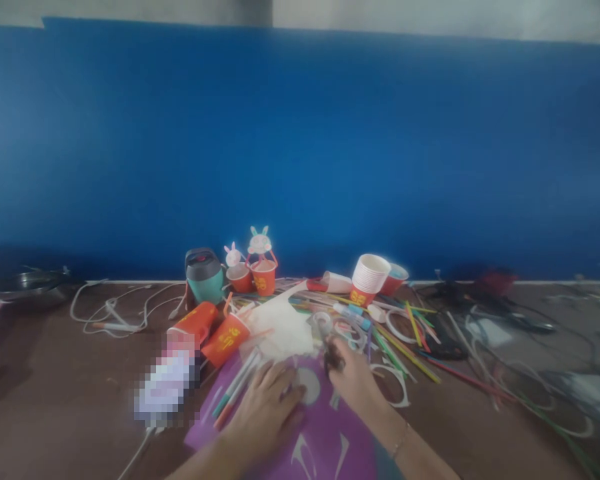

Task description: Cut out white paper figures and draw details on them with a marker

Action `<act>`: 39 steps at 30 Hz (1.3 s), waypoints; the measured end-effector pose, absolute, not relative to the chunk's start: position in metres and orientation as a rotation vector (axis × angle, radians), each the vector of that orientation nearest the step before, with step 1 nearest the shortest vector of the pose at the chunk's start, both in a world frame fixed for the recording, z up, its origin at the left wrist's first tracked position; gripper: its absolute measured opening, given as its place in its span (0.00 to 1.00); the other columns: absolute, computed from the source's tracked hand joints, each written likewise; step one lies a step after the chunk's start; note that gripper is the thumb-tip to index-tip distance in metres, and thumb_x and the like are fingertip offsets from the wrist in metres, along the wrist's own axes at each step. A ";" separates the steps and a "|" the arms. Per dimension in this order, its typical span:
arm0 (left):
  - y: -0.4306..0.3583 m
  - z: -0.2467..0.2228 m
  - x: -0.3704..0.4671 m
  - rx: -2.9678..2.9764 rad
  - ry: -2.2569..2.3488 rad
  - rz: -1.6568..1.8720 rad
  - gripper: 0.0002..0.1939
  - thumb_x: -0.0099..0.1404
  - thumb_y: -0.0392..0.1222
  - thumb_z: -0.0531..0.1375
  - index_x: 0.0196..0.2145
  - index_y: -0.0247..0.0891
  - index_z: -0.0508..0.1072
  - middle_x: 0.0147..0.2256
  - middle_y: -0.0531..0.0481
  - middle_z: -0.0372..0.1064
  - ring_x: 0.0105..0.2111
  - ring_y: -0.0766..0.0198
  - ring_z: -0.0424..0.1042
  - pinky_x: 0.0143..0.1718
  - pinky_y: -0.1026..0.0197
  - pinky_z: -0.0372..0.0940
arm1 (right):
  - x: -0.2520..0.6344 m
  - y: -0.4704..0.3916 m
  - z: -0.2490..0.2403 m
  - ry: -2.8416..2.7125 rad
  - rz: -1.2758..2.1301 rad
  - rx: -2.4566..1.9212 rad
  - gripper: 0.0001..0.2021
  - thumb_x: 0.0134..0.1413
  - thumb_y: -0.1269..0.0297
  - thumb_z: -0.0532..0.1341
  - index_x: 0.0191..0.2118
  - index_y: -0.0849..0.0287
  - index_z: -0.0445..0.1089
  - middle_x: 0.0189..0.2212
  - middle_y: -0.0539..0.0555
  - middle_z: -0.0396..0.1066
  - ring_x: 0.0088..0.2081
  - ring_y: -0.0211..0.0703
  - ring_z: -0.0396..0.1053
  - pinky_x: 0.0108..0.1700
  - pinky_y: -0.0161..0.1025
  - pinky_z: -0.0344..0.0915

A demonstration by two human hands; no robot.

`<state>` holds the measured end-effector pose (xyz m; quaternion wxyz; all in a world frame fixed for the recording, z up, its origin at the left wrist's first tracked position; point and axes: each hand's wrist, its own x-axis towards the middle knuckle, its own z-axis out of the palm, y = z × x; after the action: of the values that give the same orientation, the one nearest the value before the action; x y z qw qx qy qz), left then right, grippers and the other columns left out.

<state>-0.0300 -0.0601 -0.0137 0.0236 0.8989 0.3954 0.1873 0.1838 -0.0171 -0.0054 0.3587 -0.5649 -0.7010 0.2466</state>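
My left hand [267, 407] lies on a purple sheet [325, 417], fingers stretched out and touching or nearly touching the edge of a white paper disc [309, 385]. Just right of the disc, my right hand [353, 377] is closed around the dark handles of what look like scissors [334, 360]. The blades point away from me and are blurred. White leaf-shaped paper pieces [303, 455] lie on the sheet's near part. Markers [237, 383] rest beside my left hand. Beyond both hands lies a white paper sheet [283, 327].
Tipped red paper cups [226, 339] lie left of the paper. Behind stand a teal bottle [204, 277], cups with bunny figures [263, 277] and a cup stack [369, 277]. Coloured sticks [405, 347] and tape rolls [350, 330] are scattered rightward. Cables [113, 313] trail across the table.
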 end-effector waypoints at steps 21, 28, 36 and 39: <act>-0.061 -0.015 -0.032 2.600 1.325 0.921 0.23 0.65 0.38 0.54 0.57 0.41 0.61 0.54 0.40 0.65 0.56 0.50 0.60 0.55 0.46 0.58 | 0.168 -0.024 0.005 -1.436 1.124 -1.411 0.14 0.35 0.74 0.56 0.34 0.57 0.65 0.20 0.46 0.67 0.24 0.39 0.65 0.25 0.32 0.55; -0.041 -0.014 -0.036 1.987 1.421 1.188 0.07 0.62 0.45 0.59 0.33 0.40 0.72 0.42 0.43 0.68 0.45 0.53 0.66 0.48 0.51 0.61 | 0.161 -0.024 0.006 -1.078 1.295 -1.111 0.21 0.34 0.68 0.67 0.40 0.58 0.65 0.25 0.47 0.68 0.27 0.39 0.65 0.29 0.34 0.60; -0.042 0.000 -0.026 1.304 1.156 1.374 0.17 0.58 0.51 0.61 0.20 0.38 0.64 0.28 0.49 0.65 0.30 0.61 0.65 0.34 0.60 0.61 | 0.153 -0.026 0.003 -1.258 1.296 -0.992 0.20 0.39 0.53 0.70 0.36 0.54 0.63 0.23 0.45 0.60 0.25 0.38 0.60 0.27 0.35 0.60; -0.044 0.004 -0.025 1.071 1.051 1.348 0.16 0.56 0.52 0.64 0.23 0.36 0.69 0.28 0.49 0.67 0.31 0.62 0.65 0.34 0.62 0.61 | 0.156 -0.030 0.010 -1.481 1.340 -0.918 0.20 0.45 0.44 0.64 0.34 0.55 0.64 0.22 0.45 0.58 0.23 0.37 0.56 0.25 0.34 0.56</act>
<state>-0.0249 -0.0444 0.0037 0.5332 0.4491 0.4407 0.5655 0.1555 -0.0302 0.0097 0.4543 -0.3720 -0.6001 0.5431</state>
